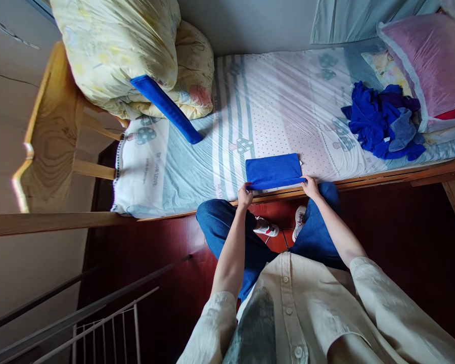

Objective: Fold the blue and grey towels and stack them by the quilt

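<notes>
A blue towel [273,171], folded into a flat rectangle, lies at the near edge of the bed in front of me. My left hand [244,195] pinches its near left corner. At the near right corner, my right hand [310,187] has its fingers closed on the same towel. A small white tag shows at the towel's right side. Farther left, a long narrow folded blue towel [167,108] leans from the bedding down onto the sheet. To the right sits a crumpled heap of blue cloths [382,121], with a greyer blue piece among them.
The bed [189,177] has a patterned sheet and a wooden frame. A yellow quilt [117,45] is piled at the left end, near the wooden headboard [55,126]. A pink pillow [436,60] lies at the right. A metal rack [106,328] stands at lower left.
</notes>
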Motion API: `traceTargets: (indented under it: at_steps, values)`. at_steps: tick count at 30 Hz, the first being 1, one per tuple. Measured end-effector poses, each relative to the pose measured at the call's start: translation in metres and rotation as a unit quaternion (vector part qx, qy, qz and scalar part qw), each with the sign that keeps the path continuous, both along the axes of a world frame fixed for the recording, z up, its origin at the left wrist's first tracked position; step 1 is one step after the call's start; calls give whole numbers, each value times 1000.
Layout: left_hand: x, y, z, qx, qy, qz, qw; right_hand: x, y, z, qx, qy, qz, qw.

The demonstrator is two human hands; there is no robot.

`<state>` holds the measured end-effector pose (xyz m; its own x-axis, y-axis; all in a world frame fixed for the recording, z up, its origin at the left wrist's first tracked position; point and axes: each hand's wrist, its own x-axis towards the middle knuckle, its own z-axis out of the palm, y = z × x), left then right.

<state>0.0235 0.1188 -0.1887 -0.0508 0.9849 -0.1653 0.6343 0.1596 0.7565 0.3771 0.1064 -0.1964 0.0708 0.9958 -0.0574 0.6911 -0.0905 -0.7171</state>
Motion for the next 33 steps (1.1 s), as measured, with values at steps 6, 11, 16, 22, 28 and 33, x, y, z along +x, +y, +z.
traceTargets:
  at_steps: [6, 11, 16, 22, 28, 33]
  values:
    - [4, 5, -5, -28, -16, 72, 997, 1, 2, -2, -25, 10, -24, 999]
    - [6, 5, -1, -4, -62, 68, 996, 4, 1, -4, -7, 19, -19, 1000]
    - [3, 1, 3, 12, -70, 54, 996, 4, 1, -2, 4, 30, -12, 999]
    - [0, -3, 3, 10, -57, 61, 996, 5, 3, -3, 4, 59, -19, 998]
    - [1, 1, -2, -6, -83, 80, 993, 7, 7, -9, -37, 87, -38, 995]
    - [3, 3, -8, -16, -122, 100, 987, 6, 9, -12, -53, 141, -42, 988]
